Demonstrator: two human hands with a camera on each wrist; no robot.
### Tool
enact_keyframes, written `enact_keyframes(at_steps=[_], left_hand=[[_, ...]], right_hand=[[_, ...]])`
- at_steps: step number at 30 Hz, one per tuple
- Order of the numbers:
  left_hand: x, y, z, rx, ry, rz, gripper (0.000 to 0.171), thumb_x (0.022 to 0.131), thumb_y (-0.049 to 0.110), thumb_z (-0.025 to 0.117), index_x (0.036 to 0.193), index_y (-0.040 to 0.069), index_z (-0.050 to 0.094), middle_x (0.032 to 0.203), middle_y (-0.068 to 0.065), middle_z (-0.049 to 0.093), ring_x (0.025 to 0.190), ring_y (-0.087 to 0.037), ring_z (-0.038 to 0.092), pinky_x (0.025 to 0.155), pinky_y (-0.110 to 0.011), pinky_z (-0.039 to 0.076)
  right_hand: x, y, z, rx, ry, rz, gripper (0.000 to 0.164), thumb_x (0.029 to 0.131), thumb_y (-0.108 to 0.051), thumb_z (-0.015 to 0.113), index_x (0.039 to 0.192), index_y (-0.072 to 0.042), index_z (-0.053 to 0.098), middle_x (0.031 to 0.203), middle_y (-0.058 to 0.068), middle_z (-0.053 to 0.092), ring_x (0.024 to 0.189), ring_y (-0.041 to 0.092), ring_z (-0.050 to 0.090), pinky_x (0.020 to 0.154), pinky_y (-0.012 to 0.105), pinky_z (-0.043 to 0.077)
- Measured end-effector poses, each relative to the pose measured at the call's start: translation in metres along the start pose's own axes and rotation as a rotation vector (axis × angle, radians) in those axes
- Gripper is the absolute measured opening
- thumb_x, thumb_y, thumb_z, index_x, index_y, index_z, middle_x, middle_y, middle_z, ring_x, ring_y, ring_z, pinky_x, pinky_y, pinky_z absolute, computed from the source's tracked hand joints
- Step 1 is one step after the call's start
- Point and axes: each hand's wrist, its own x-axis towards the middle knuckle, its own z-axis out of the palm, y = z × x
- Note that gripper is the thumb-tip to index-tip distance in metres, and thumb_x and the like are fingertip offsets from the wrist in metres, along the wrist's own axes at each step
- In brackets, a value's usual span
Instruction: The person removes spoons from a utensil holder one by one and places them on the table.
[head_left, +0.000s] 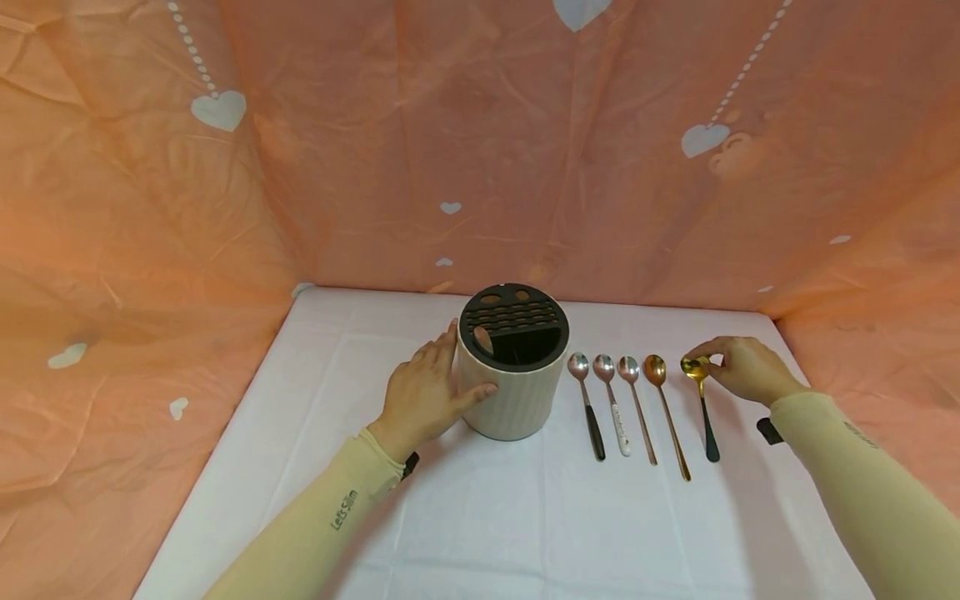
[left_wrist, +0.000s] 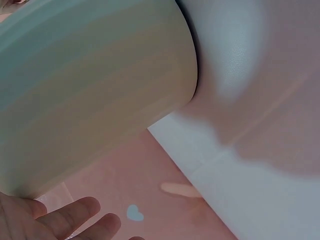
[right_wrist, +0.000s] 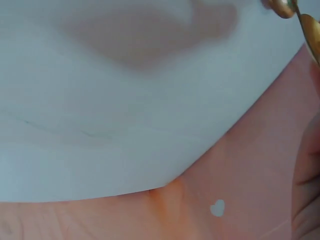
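Note:
My left hand [head_left: 426, 392] rests against the left side of a cream, ribbed utensil holder [head_left: 513, 408], fingers extended and thumb across its front. In the left wrist view, the holder's pale wall [left_wrist: 100, 90] stands above my spread fingers [left_wrist: 70, 216]. The holder has a black slotted lid [head_left: 512, 315] with a larger opening, where a copper-toned oval shows. Over at the right end of a spoon row, my right hand [head_left: 750, 371] pinches the bowl of a gold spoon with a dark handle [head_left: 711, 437]. Gold metal [right_wrist: 312, 32] shows by that hand in the right wrist view.
Left of the gold spoon lie a copper spoon [head_left: 655, 371], a rose-toned spoon [head_left: 630, 369], a spoon with a white patterned handle [head_left: 621, 429] and one with a black handle [head_left: 594, 433]. A white cloth [head_left: 465, 533] covers the table; orange-pink curtains [head_left: 480, 150] enclose it.

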Motion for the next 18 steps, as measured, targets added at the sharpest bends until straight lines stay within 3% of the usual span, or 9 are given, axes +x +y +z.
enact_keyframes(at_steps=[6, 11, 15, 18], left_hand=[[0.000, 0.000, 0.001, 0.001, -0.010, -0.007, 0.111, 0.085, 0.084, 0.041, 0.160, 0.008, 0.014, 0.147, -0.020, 0.048, 0.130, -0.037, 0.050, 0.092, -0.052, 0.048], [0.001, -0.001, 0.001, 0.005, -0.020, -0.011, 0.111, 0.084, 0.084, 0.042, 0.161, 0.009, 0.012, 0.147, -0.020, 0.047, 0.129, -0.036, 0.050, 0.092, -0.052, 0.049], [0.001, -0.001, 0.001, 0.010, -0.025, -0.012, 0.111, 0.084, 0.085, 0.041, 0.161, 0.010, 0.011, 0.147, -0.019, 0.047, 0.129, -0.036, 0.051, 0.092, -0.052, 0.049], [0.001, -0.001, 0.001, 0.011, -0.028, -0.013, 0.111, 0.085, 0.084, 0.041, 0.161, 0.010, 0.010, 0.147, -0.019, 0.047, 0.129, -0.037, 0.050, 0.093, -0.052, 0.048]], right_hand=[[0.002, 0.005, 0.008, 0.037, -0.017, 0.046, 0.025, 0.089, -0.001, 0.065, 0.109, -0.012, 0.078, 0.110, 0.016, 0.070, 0.078, 0.025, 0.055, 0.063, 0.037, 0.045], [0.003, 0.009, 0.017, 0.084, -0.038, 0.095, 0.026, 0.092, -0.001, 0.062, 0.112, -0.011, 0.077, 0.118, 0.023, 0.067, 0.093, 0.036, 0.060, 0.074, 0.050, 0.050], [0.005, 0.012, 0.024, 0.097, -0.061, 0.120, 0.028, 0.093, -0.001, 0.060, 0.113, -0.012, 0.076, 0.122, 0.025, 0.064, 0.110, 0.046, 0.056, 0.087, 0.065, 0.045], [0.007, 0.015, 0.029, 0.099, -0.067, 0.124, 0.029, 0.093, -0.001, 0.059, 0.112, -0.013, 0.077, 0.123, 0.026, 0.063, 0.116, 0.048, 0.053, 0.092, 0.069, 0.040]])
